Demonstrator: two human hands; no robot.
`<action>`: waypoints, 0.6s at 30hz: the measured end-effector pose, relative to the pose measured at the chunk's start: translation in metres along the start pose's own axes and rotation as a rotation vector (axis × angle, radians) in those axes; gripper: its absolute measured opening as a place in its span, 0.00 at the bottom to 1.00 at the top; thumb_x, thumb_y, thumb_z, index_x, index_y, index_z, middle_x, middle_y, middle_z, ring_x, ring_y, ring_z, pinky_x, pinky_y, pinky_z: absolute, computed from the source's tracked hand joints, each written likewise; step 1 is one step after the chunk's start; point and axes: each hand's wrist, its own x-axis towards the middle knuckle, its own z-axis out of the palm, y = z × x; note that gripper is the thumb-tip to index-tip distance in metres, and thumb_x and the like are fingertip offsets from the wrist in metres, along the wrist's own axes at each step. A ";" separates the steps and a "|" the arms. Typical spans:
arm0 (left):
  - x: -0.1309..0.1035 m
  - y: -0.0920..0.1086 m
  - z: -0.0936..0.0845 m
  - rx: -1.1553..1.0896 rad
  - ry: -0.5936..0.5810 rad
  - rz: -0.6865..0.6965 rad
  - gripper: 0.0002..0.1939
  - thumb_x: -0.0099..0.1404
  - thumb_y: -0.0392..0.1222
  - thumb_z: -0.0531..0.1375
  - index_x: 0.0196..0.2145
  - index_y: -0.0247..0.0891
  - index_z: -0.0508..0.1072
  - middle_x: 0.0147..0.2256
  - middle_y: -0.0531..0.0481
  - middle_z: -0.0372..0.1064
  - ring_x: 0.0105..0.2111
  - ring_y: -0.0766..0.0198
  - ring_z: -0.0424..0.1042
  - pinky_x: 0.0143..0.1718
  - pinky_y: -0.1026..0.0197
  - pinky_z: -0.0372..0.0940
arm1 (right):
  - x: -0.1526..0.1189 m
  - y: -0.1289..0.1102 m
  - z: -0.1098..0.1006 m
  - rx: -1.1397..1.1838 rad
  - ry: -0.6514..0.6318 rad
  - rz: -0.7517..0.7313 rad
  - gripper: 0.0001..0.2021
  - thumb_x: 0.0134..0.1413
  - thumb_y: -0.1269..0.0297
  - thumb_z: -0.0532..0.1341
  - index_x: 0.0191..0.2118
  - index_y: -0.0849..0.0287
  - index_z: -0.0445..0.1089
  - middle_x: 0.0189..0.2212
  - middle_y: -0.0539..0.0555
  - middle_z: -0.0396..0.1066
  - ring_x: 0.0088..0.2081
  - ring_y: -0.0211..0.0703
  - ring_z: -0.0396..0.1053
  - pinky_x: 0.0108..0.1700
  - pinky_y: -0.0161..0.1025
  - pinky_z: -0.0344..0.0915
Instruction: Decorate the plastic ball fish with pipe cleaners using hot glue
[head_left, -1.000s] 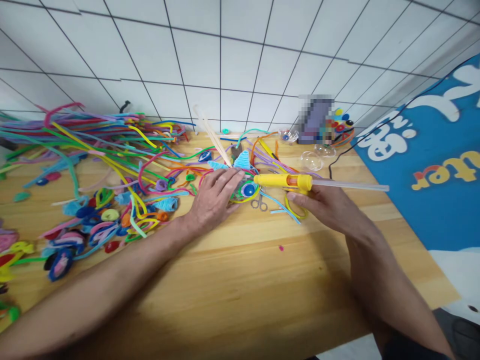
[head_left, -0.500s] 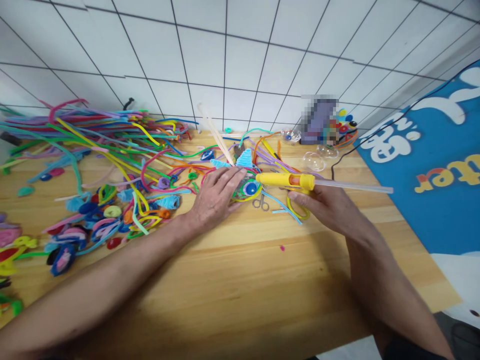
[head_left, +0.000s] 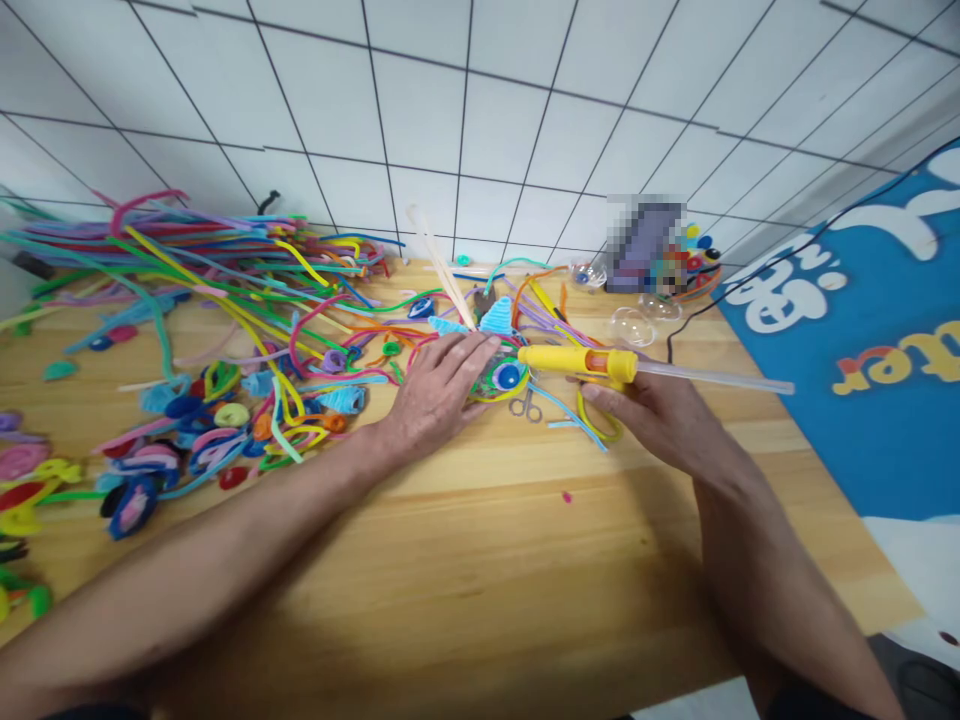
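A yellow hot glue gun [head_left: 577, 362] with a long clear glue stick [head_left: 720, 377] out of its back is gripped in my right hand [head_left: 667, 415]. Its nozzle points left, right beside a round pipe-cleaner figure [head_left: 501, 384] with a blue-and-white eye and light-blue pointed pieces [head_left: 496, 317]. My left hand [head_left: 435, 390] is laid over the figure's left side, fingers on top and thumb at the lower edge, holding it on the table. The fingers cover much of it. Just below the nozzle lie small scissors [head_left: 526, 405], mostly in view.
Loose pipe cleaners [head_left: 225, 255] pile along the wall on the left, with coiled pipe-cleaner pieces [head_left: 195, 425] nearer. Clear plastic domes [head_left: 631, 326] and a black cord [head_left: 679, 325] lie at the back right. A blue printed board [head_left: 885, 400] borders the table's right side.
The view has shifted slightly, so everything appears a little further right. Both hands keep their hold, and the glue gun stays at the figure's right side.
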 end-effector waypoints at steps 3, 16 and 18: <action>0.001 0.000 -0.001 0.015 0.001 0.008 0.44 0.71 0.43 0.67 0.77 0.39 0.50 0.65 0.34 0.70 0.65 0.44 0.68 0.66 0.40 0.66 | 0.000 -0.002 -0.001 -0.010 0.004 0.008 0.17 0.69 0.48 0.61 0.55 0.46 0.81 0.38 0.53 0.84 0.40 0.58 0.82 0.46 0.54 0.80; 0.001 0.001 -0.002 0.034 -0.007 0.010 0.43 0.71 0.43 0.66 0.76 0.37 0.51 0.64 0.33 0.70 0.64 0.44 0.69 0.66 0.41 0.66 | 0.002 -0.007 -0.002 -0.044 0.008 0.012 0.16 0.68 0.47 0.61 0.48 0.48 0.83 0.36 0.55 0.83 0.40 0.59 0.81 0.42 0.54 0.80; 0.001 0.001 -0.002 0.029 -0.014 0.002 0.42 0.71 0.43 0.66 0.76 0.37 0.52 0.64 0.33 0.70 0.64 0.44 0.69 0.66 0.41 0.66 | 0.002 -0.007 -0.002 -0.051 0.012 0.004 0.16 0.68 0.47 0.62 0.49 0.47 0.82 0.35 0.54 0.83 0.40 0.59 0.81 0.43 0.54 0.80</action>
